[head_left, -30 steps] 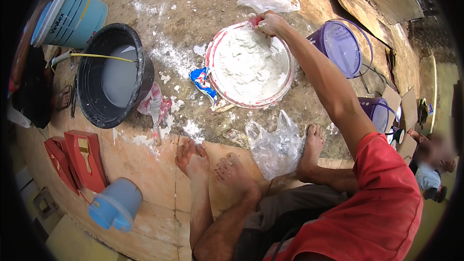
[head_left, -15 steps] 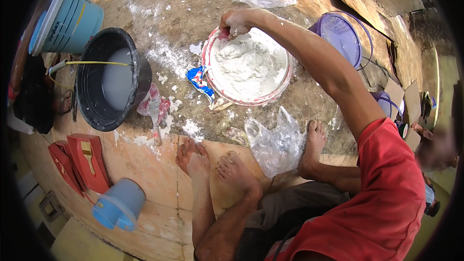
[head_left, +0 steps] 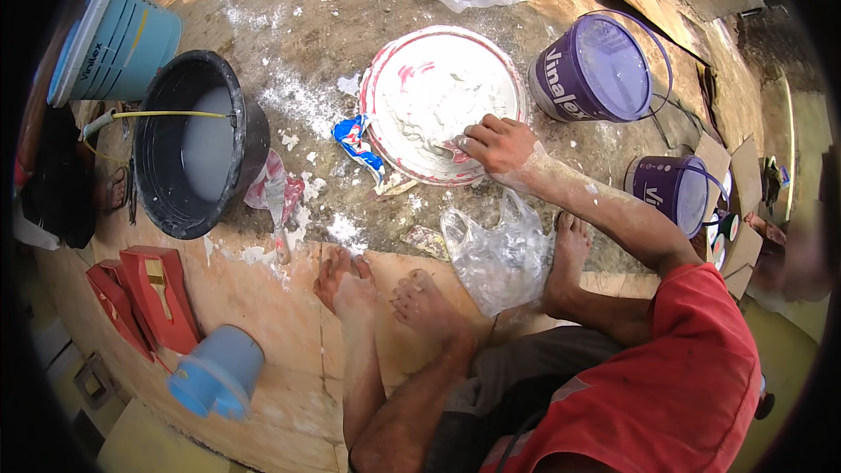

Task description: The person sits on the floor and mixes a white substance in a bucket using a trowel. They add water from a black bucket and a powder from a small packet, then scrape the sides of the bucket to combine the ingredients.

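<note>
A round white lid-like tray with a red-smeared rim point(head_left: 378, 127) holds thick white paste point(head_left: 429, 118). At its near right side, my right hand point(head_left: 504, 153) is closed on a small pinkish-red flat piece point(head_left: 454, 151), pressed at the paste; its exact kind is mostly hidden by my fingers. My left hand point(head_left: 348, 285) rests on the floor beside my left foot, its fingers stretched out and nothing visible in it. A crumpled blue-and-white wrapper point(head_left: 357, 144) touches the tray's left side. A clear plastic bag point(head_left: 499, 258) lies just in front of the tray.
Left stand a black tub point(head_left: 254, 127) of cloudy liquid and a turquoise bucket point(head_left: 131, 44). Purple buckets point(head_left: 561, 70) stand right. A paste-smeared scraper point(head_left: 279, 201), red boxes point(head_left: 162, 293) and a blue dipper point(head_left: 219, 368) lie nearer. Another person's foot point(head_left: 116, 186) shows far left.
My right hand has swept from the tray's far left edge to its near right side, and the paste is pulled toward the near part. My left hand stays on the floor.
</note>
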A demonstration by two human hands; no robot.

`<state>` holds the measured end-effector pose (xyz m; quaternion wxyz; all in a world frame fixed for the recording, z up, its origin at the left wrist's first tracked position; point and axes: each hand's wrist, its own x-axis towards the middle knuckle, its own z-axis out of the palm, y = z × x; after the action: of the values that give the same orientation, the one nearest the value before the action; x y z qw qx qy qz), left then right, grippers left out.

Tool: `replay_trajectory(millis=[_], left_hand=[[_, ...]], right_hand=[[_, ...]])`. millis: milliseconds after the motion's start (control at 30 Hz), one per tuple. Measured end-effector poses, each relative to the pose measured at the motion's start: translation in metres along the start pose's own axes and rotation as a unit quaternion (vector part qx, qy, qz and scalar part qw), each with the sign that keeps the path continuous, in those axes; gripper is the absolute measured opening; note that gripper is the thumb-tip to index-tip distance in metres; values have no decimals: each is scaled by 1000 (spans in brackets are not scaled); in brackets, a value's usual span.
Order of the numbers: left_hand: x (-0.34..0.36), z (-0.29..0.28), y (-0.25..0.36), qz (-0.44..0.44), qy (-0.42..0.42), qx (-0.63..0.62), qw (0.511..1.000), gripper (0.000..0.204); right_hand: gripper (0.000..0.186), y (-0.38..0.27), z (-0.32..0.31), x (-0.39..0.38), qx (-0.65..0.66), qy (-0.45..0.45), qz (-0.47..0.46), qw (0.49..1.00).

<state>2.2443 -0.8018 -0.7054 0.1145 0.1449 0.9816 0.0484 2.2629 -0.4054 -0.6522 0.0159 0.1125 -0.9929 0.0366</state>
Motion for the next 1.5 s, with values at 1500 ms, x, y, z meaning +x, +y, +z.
replay_trajectory(millis=[1500], left_hand=[[34, -4, -16, -49, 83, -101, 990, 43]], right_hand=[[21, -84, 11, 81, 17, -47, 147, 988]])
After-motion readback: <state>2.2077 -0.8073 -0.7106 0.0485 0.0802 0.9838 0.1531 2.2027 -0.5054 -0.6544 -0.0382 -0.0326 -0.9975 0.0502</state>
